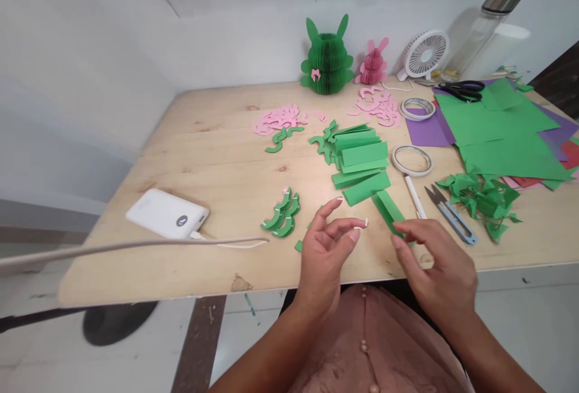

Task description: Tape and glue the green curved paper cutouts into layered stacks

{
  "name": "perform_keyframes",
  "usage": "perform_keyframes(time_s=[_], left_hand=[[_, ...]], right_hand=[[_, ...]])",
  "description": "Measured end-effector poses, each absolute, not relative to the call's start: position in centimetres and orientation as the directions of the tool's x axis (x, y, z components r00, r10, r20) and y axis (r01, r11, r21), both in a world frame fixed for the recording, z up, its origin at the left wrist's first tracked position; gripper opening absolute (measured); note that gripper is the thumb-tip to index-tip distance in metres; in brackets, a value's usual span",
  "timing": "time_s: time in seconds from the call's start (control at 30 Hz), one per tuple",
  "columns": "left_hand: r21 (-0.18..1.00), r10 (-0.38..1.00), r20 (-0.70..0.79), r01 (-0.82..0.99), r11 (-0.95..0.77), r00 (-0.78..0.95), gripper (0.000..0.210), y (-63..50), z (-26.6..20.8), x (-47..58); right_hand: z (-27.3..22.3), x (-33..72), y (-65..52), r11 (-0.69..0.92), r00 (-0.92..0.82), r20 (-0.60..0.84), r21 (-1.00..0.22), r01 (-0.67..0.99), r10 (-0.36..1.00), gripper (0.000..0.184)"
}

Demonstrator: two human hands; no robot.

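My left hand (328,248) is raised over the table's front edge, its fingers curved and apart. Small white bits show at its fingertips; I cannot tell whether they are tape scraps or nails. My right hand (436,266) pinches the near end of a folded green paper strip (384,205) between thumb and forefinger. Beyond it lies a row of folded green paper strips (364,158). Left of my left hand is a stack of scalloped green paper cutouts (283,215) with white patches. Small green pieces beside my left hand are partly hidden.
Thread snips (452,215), a white pen (415,195), tape rolls (411,161) and green scraps (486,197) lie right. Green sheets (502,134) and black scissors (461,90) are behind. Pink cutouts (278,120), paper rabbits (328,61), a fan (425,55) and a power bank (165,213) surround.
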State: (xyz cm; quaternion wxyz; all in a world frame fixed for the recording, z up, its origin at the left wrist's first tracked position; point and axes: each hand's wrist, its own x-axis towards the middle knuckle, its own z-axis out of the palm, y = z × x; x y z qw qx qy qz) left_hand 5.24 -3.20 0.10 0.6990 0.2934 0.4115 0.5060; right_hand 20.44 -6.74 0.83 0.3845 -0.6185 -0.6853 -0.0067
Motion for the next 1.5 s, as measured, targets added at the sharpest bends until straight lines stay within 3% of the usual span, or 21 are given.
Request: perform_keyframes(time_s=[0.23, 0.57, 1.2, 1.5], left_hand=[[0.772, 0.937, -0.317, -0.533, 0.346, 0.148, 0.048, -3.6, 0.3, 5.4], [0.732, 0.923, -0.345, -0.567, 0.378, 0.171, 0.048, -3.8, 0.5, 5.3], [0.743, 0.916, -0.336, -0.535, 0.401, 0.220, 0.051, -3.5, 0.1, 4.7], [0.802, 0.933, -0.286, -0.477, 0.358, 0.219, 0.053, -3.2, -0.3, 4.2]], right_hand=[[0.3, 17.9, -5.9, 0.398, -0.065, 0.636, -0.396, 0.828, 0.769, 0.019], [0.2, 17.4, -5.7, 0.367, -0.066, 0.649, -0.342, 0.865, 0.758, 0.015], [0.5, 16.9, -5.3, 0.334, -0.021, 0.575, -0.445, 0.831, 0.818, 0.010], [0.5, 16.8, -5.3, 0.317, -0.001, 0.570, -0.457, 0.831, 0.822, 0.010]])
